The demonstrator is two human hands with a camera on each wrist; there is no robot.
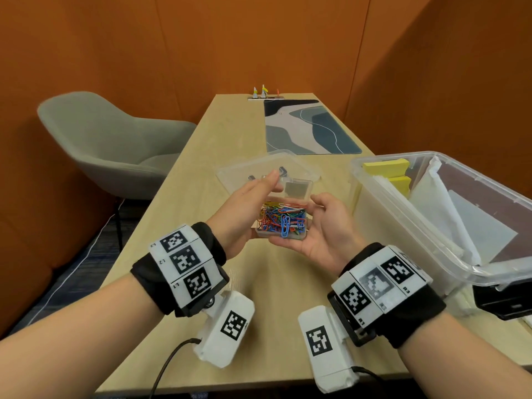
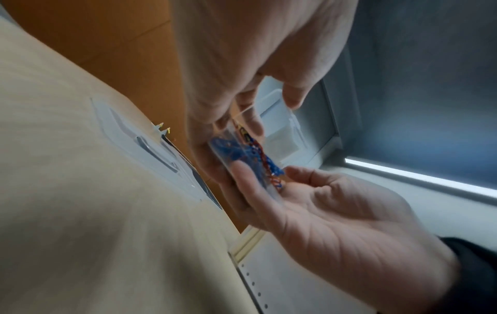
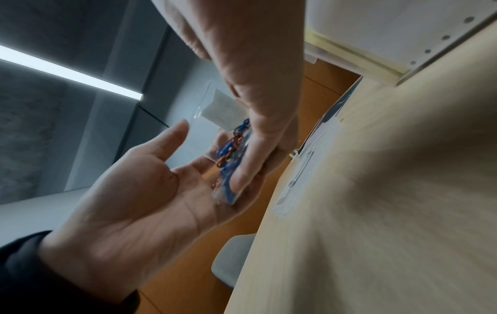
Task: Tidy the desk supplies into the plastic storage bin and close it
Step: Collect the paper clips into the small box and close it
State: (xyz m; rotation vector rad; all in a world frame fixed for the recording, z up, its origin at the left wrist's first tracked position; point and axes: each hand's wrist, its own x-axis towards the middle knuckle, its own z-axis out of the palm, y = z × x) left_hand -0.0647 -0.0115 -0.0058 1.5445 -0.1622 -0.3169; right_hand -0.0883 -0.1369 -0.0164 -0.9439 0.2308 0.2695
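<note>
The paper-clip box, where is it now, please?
Centre of the head view: the paper-clip box is held between left hand and right hand, left of the storage bin.

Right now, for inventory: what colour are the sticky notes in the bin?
The sticky notes are yellow; head view.

Multicoloured paper clips (image 1: 283, 220), yellow sticky notes (image 1: 387, 166), desk mat (image 1: 311, 128) — wavy blue-grey shapes, orange wall (image 1: 259, 38), grey chair (image 1: 109, 133)

Centre, table (image 1: 187, 240): pale wood grain, matt. Right, bin (image 1: 383, 220): clear plastic, glossy. Mid-frame, small box (image 1: 288, 236): clear smooth plastic; paper clips (image 1: 283, 218) inside, colour-coated, shiny. Left, chair (image 1: 109, 139): grey cloth, matt.
</note>
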